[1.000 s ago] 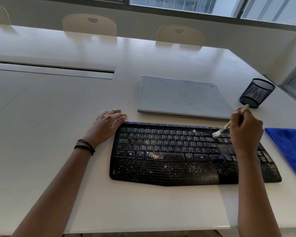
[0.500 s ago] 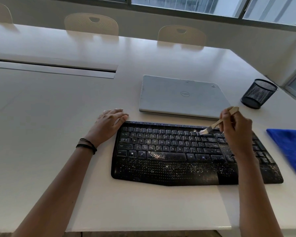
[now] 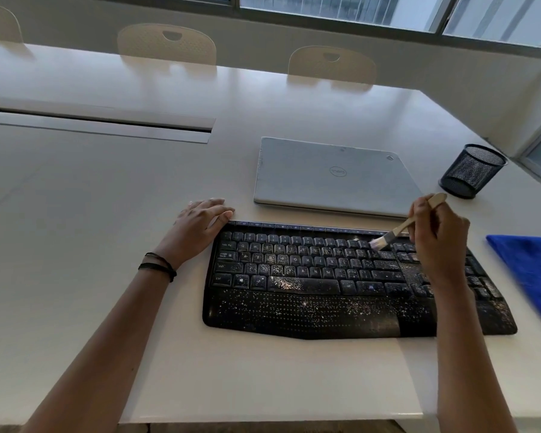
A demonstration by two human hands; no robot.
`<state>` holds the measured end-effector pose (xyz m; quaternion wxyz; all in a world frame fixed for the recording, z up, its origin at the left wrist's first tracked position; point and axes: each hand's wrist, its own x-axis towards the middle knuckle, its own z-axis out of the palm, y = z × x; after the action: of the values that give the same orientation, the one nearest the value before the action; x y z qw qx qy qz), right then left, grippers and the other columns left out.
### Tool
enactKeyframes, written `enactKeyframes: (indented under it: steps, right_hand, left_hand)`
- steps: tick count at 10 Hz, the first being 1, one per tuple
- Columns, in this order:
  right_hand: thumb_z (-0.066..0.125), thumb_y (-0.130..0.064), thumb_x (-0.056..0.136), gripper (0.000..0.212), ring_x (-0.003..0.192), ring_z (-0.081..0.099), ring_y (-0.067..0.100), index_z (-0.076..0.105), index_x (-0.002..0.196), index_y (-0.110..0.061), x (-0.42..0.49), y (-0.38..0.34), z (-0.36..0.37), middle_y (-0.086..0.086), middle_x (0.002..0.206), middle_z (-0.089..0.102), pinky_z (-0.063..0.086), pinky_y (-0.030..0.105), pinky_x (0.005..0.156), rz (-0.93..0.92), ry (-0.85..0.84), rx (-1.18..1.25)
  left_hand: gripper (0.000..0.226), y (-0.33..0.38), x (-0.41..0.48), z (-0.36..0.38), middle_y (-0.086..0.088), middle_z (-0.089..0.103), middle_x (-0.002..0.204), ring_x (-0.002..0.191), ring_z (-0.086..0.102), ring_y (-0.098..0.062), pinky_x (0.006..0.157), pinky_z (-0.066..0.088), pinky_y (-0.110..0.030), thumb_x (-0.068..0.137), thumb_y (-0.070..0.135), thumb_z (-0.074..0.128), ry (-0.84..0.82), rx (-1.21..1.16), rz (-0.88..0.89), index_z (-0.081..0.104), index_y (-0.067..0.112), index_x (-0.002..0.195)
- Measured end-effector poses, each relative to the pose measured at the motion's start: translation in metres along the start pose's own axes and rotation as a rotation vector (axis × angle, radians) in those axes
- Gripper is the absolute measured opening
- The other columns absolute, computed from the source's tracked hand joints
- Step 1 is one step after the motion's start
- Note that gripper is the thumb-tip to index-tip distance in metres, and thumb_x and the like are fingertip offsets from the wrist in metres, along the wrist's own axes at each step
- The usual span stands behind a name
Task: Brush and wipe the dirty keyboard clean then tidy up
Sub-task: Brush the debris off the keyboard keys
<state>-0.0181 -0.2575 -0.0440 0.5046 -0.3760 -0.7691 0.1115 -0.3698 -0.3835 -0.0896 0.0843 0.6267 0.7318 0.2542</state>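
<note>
Keyboard: a black curved plastic keyboard [image 3: 310,276] with a built-in palm rest is laid flat on the white bench [image 3: 107,214], near its front edge and right of centre. Pale specks are scattered over the keys and palm rest, thickest around the space bar.
Left hand: the left hand [image 3: 200,223] is laid flat on the bench at the keyboard's far left corner. Its fingers are straight and close together, the tips touching that corner, and nothing is held. Thin black bands [image 3: 158,265] are worn on the wrist.
Right hand: the right hand [image 3: 438,242] is raised over the keyboard's right part, its fingers clamped round a brush handle.
Brush: a small brush with a pale wooden handle and whitish bristles [image 3: 400,229] is held tilted, the handle end up and far right. The bristles are set on the upper key rows, right of the middle.
Cloth: a bright blue cloth [image 3: 531,270] is spread on the bench right of the keyboard and partly cut off by the frame; contact between them cannot be told.
Laptop: a closed silver laptop [image 3: 331,173] is laid just beyond the keyboard, apart from it.
Cup: a black wire-mesh cup [image 3: 472,171] is stood upright at the far right.
Far side: a long grey slot cover [image 3: 107,126] is set into the bench at the left, and beige chair backs [image 3: 166,43] are seen below a window.
</note>
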Motion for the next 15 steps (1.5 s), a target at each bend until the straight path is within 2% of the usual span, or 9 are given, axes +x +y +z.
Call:
enactKeyframes:
  steps: [2,3,6,9,10,11,13,14,15]
  right_hand:
    - [0.030,-0.047,0.097,0.051,0.043,0.051,0.014,0.058,0.085,-0.006,0.0011,0.0061,-0.0060,0.007,0.055,0.056,0.040,0.028,0.043,0.002,0.033,-0.191]
    - [0.027,-0.052,0.096,0.058,0.046,0.054,0.023,0.059,0.085,-0.004,0.0010,0.0052,-0.0068,0.010,0.058,0.059,0.042,0.030,0.045,-0.010,0.009,-0.239]
    - [0.027,-0.052,0.095,0.057,0.046,0.053,0.019,0.059,0.086,-0.006,0.0011,0.0044,-0.0082,0.005,0.058,0.057,0.039,0.020,0.046,0.011,-0.005,-0.218]
    - [0.031,-0.045,0.096,0.051,0.047,0.052,0.023,0.060,0.085,-0.004,-0.0001,0.0038,-0.0107,0.011,0.060,0.060,0.038,0.024,0.045,0.022,0.032,-0.264]
    - [0.029,-0.049,0.096,0.055,0.047,0.053,0.023,0.059,0.086,-0.004,0.0004,0.0030,-0.0110,0.012,0.061,0.060,0.045,0.034,0.045,0.040,0.063,-0.227]
    - [0.031,-0.046,0.097,0.055,0.044,0.050,0.006,0.059,0.080,-0.002,-0.0007,0.0040,-0.0126,0.006,0.056,0.056,0.041,0.021,0.045,0.059,0.115,-0.217]
    - [0.035,-0.036,0.096,0.048,0.040,0.042,0.014,0.056,0.073,0.000,-0.0006,0.0033,-0.0098,0.002,0.052,0.048,0.028,0.010,0.040,0.049,0.102,-0.265]
    - [0.032,-0.045,0.097,0.054,0.042,0.049,0.017,0.058,0.080,-0.001,-0.0007,0.0085,-0.0088,0.003,0.056,0.053,0.043,0.022,0.045,0.042,0.071,-0.230]
    - [0.034,-0.043,0.098,0.050,0.046,0.055,0.023,0.059,0.083,-0.002,-0.0007,0.0108,-0.0094,0.008,0.059,0.057,0.043,0.030,0.046,0.035,0.082,-0.213]
  left_hand:
    - [0.050,0.0018,-0.0004,-0.0007,-0.006,0.049,0.138,0.129,0.041,-0.024,0.111,0.026,-0.047,0.094,0.046,0.030,0.004,0.001,-0.006,0.059,0.019,0.124]
    - [0.057,0.0031,-0.0003,-0.0013,-0.005,0.049,0.138,0.129,0.041,-0.023,0.111,0.027,-0.046,0.088,0.050,0.026,0.003,-0.003,-0.011,0.059,0.020,0.124]
    - [0.058,0.0042,-0.0011,-0.0020,-0.006,0.049,0.138,0.129,0.042,-0.024,0.110,0.027,-0.043,0.088,0.050,0.025,0.001,0.003,-0.017,0.060,0.020,0.124]
    - [0.058,0.0057,-0.0006,-0.0017,-0.006,0.049,0.138,0.129,0.041,-0.024,0.108,0.027,-0.040,0.088,0.049,0.025,0.000,0.003,-0.010,0.059,0.019,0.124]
    - [0.058,0.0053,-0.0011,-0.0026,-0.006,0.049,0.138,0.129,0.042,-0.024,0.108,0.027,-0.040,0.088,0.049,0.026,0.007,0.004,-0.009,0.059,0.019,0.124]
    - [0.057,0.0058,-0.0014,-0.0027,-0.006,0.049,0.138,0.129,0.041,-0.024,0.107,0.027,-0.040,0.088,0.049,0.026,0.005,0.001,-0.007,0.059,0.020,0.124]
    - [0.037,0.0033,-0.0005,-0.0009,-0.005,0.048,0.139,0.130,0.039,-0.024,0.111,0.025,-0.046,0.099,0.035,0.037,0.014,-0.001,-0.015,0.059,0.020,0.125]
    - [0.037,0.0030,-0.0004,-0.0012,-0.005,0.049,0.139,0.130,0.040,-0.024,0.111,0.026,-0.045,0.099,0.034,0.037,0.014,-0.002,-0.010,0.059,0.020,0.125]
    - [0.038,0.0020,-0.0008,-0.0011,-0.005,0.049,0.139,0.130,0.041,-0.024,0.110,0.027,-0.046,0.100,0.036,0.036,0.010,-0.001,-0.006,0.059,0.020,0.125]
